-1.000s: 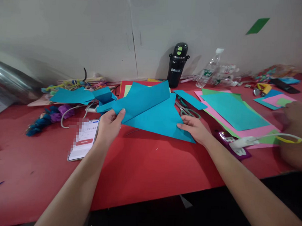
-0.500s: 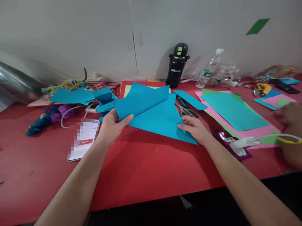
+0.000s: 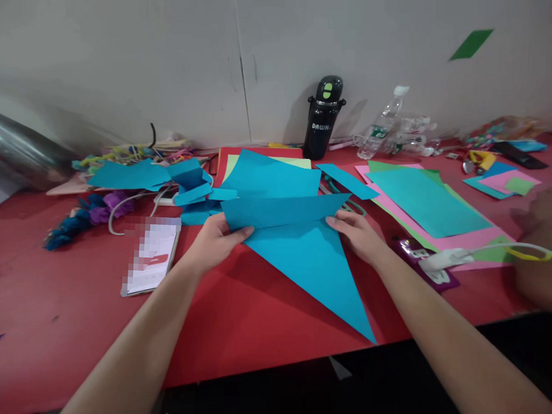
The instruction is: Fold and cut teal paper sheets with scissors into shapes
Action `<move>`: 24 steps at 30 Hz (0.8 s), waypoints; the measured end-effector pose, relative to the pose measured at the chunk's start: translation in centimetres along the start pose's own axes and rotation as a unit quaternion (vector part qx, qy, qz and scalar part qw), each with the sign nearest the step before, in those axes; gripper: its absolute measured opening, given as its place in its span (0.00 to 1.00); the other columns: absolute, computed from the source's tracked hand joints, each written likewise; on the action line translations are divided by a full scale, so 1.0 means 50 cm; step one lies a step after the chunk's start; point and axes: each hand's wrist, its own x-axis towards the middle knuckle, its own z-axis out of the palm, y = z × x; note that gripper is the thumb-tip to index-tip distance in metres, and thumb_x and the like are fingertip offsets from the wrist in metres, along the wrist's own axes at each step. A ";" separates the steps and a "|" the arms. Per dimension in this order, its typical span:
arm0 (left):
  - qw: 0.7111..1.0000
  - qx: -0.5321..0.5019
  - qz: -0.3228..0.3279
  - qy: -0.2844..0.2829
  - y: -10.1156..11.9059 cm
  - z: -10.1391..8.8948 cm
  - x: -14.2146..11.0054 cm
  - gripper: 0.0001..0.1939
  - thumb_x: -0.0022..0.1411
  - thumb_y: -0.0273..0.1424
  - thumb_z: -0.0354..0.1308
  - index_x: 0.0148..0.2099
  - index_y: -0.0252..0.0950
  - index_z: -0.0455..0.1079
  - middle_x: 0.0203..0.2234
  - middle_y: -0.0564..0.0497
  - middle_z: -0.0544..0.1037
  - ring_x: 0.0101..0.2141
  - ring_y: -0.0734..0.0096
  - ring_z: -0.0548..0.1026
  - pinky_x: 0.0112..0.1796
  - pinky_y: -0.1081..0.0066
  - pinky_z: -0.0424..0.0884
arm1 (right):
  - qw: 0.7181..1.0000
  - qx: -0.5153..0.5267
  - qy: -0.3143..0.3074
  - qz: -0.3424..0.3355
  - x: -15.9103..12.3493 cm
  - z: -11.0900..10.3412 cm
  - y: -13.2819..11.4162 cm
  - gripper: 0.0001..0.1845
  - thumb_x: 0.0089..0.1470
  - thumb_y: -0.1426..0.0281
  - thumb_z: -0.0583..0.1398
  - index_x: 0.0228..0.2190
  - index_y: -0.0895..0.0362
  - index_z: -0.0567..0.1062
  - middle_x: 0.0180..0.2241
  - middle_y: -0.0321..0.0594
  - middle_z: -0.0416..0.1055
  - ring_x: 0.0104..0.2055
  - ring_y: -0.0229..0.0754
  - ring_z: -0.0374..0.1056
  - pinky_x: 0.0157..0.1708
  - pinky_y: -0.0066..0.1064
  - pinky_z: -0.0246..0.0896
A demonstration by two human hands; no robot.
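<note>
Both hands hold a sheet of blue paper (image 3: 301, 257) above the red table. One folded flap of it stands across the top, and a long point reaches down toward the table's front edge. My left hand (image 3: 220, 238) pinches the flap's left end, thumb on top. The right end is gripped between thumb and fingers of my right hand (image 3: 355, 232). Behind the held sheet lies another piece of blue paper (image 3: 272, 176), on top of yellow and red sheets. Scissors (image 3: 356, 205) lie partly hidden near my right hand.
A phone (image 3: 152, 256) lies left of my left arm. Folded blue paper pieces (image 3: 190, 179) sit behind it. At the back stand a black bottle (image 3: 323, 120) and a clear water bottle (image 3: 384, 126). Coloured sheets (image 3: 432, 198) and another person's hand (image 3: 543, 212) are at right.
The held blue paper has been turned, its long point now reaching down toward the table edge. Its folded flap lies more level. My left hand has shifted slightly right and down.
</note>
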 end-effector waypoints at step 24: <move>0.998 -0.026 -0.046 0.028 -0.012 0.002 0.015 0.19 0.59 0.42 0.66 0.48 0.37 0.76 0.46 0.44 0.82 0.45 0.54 0.81 0.49 0.53 0.76 | 1.000 -0.013 -0.012 0.013 0.000 -0.003 0.001 0.18 0.48 0.55 0.70 0.38 0.52 0.80 0.33 0.41 0.79 0.40 0.51 0.73 0.42 0.40 0.66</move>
